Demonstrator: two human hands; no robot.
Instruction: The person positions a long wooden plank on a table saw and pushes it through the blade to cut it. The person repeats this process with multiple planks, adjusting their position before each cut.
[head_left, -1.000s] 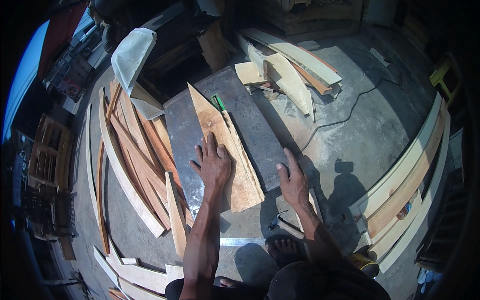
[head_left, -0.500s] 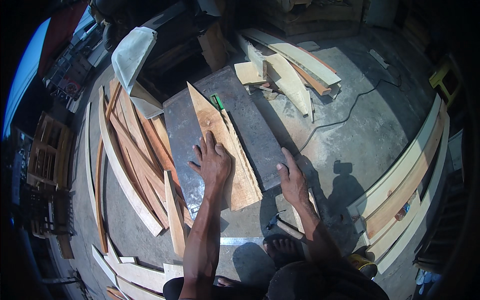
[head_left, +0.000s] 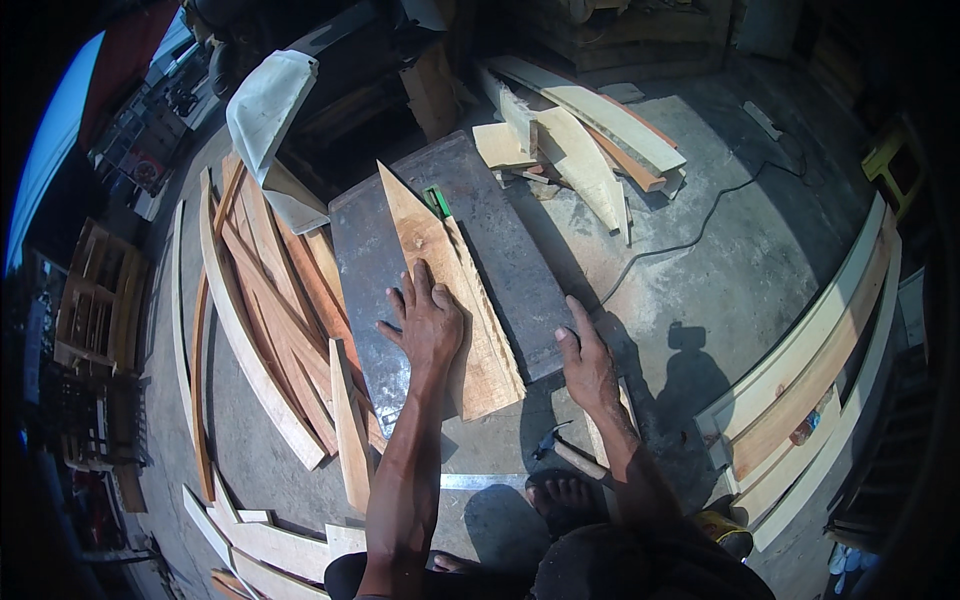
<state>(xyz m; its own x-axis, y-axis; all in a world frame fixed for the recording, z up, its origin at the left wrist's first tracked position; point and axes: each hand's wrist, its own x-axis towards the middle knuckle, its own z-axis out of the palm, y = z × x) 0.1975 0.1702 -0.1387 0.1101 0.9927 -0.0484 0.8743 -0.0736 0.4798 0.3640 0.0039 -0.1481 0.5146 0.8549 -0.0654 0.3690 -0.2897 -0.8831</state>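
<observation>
My left hand (head_left: 430, 318) lies palm down with fingers spread on a pale, pointed wooden board (head_left: 455, 290). One long side of the board is rough and splintered. Board and hand are on a dark, scuffed metal tabletop (head_left: 500, 225). Against the board's right side, toward its far end, lies a small green object (head_left: 437, 202) whose kind I cannot make out. My right hand (head_left: 588, 365) is at the tabletop's right edge near its close corner, thumb and forefinger stretched out; its other fingers are partly hidden.
Long planks (head_left: 265, 330) lie on the floor at left, and offcuts (head_left: 575, 160) are heaped at the far right. A black cable (head_left: 690, 235) crosses the concrete. Beside my foot is a hammer (head_left: 575, 455). More boards (head_left: 800, 400) stand at right; a white bent panel (head_left: 265, 120) rises at far left.
</observation>
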